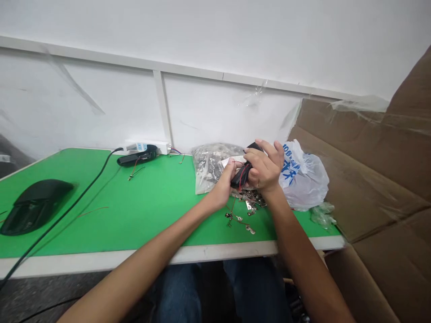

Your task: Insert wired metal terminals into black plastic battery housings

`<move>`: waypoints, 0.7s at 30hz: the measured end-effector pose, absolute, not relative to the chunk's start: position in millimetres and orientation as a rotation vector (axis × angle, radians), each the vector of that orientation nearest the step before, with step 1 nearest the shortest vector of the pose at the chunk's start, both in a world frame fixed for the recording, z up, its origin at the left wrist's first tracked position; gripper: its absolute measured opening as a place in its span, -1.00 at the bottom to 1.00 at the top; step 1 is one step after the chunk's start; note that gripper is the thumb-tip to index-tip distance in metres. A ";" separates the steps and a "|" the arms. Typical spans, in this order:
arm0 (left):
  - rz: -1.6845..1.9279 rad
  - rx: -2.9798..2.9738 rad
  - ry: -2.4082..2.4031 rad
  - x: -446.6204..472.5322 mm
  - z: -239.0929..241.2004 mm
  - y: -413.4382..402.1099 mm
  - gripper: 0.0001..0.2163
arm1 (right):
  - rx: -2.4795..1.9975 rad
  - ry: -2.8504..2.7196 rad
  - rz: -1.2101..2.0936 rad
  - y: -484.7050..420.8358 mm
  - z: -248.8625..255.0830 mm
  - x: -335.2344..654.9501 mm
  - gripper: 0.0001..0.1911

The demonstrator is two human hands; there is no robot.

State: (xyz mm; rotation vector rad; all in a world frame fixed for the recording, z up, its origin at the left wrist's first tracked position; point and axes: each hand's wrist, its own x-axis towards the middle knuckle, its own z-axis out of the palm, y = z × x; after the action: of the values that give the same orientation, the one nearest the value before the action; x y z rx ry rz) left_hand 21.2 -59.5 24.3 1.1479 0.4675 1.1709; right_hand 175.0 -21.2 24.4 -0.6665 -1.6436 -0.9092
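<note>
A slim black plastic casing with a thin red wire is held between my two hands above the green table. My left hand grips its near end, thumb up beside the wire. The fingers of my right hand curl over the casing from the right and cover much of it. Just below the hands lies a pile of small shiny metal parts. Nearer me are several metal contacts with thin wires. Behind the hands rests a clear plastic bag full of metal pieces.
A similar black casing with wires lies by a white power strip. A black cable crosses the green tabletop near a large black plastic object. On the right stand a white plastic bag and cardboard.
</note>
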 end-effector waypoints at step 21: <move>1.584 1.971 0.486 1.9 0.1 -37.6 -0.21 | -0.543 -1.654 -0.784 -26.4 28.2 171.5 -0.63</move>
State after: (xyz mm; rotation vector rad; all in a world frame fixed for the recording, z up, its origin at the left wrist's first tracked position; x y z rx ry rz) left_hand 1.9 -37.6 0.1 1.9714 0.4856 1.5843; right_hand 171.5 -26.4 28.2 -0.5430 -1.6536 -0.7839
